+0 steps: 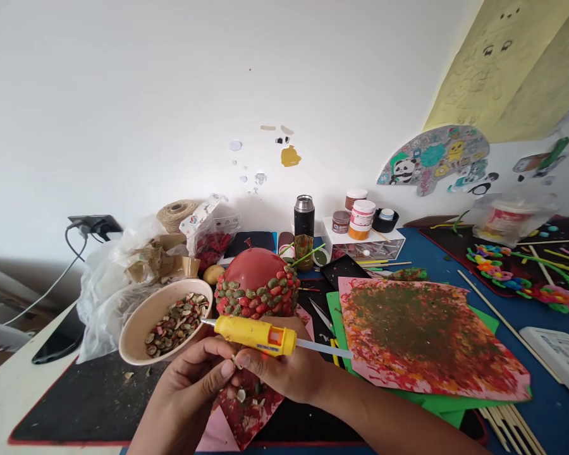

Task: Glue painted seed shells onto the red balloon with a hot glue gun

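Observation:
My right hand (298, 373) is wrapped round a yellow hot glue gun (251, 333), its metal tip pointing left and a clear glue stick out of its back. My left hand (189, 385) pinches a small pale pistachio shell (237, 362), with my right thumb against it too. Just behind the glue gun sits a red balloon (253, 268), banded with red and green painted shells (251, 297). To the left, a cream bowl (135, 328) holds many loose shells (175, 322). Under my hands lies paint-stained pink paper (220, 430) with shell bits on it.
Paint-smeared paper (408, 328) on green sheets lies at right, wooden sticks (507, 430) nearby. Scissors (322, 316) rest behind my right hand. At the back stand a black flask (304, 218), paint jars (361, 215) and a twine roll (177, 215). Plastic bags (104, 278) sit at left.

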A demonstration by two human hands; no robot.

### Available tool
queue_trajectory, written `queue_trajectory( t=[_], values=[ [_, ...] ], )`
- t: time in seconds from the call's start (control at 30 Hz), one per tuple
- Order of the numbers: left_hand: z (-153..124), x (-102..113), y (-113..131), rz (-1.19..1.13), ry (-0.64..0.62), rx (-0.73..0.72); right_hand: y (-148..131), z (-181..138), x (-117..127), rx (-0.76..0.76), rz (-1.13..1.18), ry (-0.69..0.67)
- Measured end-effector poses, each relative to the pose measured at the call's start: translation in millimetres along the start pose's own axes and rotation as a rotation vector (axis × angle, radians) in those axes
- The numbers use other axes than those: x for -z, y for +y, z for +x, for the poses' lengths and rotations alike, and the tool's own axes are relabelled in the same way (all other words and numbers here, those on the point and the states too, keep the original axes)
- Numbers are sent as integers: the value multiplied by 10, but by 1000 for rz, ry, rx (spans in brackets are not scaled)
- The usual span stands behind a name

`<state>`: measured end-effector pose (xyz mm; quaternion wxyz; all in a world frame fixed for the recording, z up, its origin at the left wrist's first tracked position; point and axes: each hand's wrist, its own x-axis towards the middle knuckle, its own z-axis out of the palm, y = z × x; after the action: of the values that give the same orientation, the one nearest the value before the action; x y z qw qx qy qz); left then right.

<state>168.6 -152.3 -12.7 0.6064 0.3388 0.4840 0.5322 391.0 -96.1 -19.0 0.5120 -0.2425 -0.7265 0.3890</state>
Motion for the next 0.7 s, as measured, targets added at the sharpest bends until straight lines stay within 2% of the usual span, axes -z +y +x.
queue_trajectory(
  t=[0.23,0.5,0.7],
  values=[
    [-5,-78,54,-18,-4,-19,-7,23,-14,-7,56,28],
    [-4,-10,-21,-23,8,-41,-45,103,-6,-21,71,54],
    [-20,-16,-22,43,53,-98,18,38,-16,-8,-27,27]
  ],
)
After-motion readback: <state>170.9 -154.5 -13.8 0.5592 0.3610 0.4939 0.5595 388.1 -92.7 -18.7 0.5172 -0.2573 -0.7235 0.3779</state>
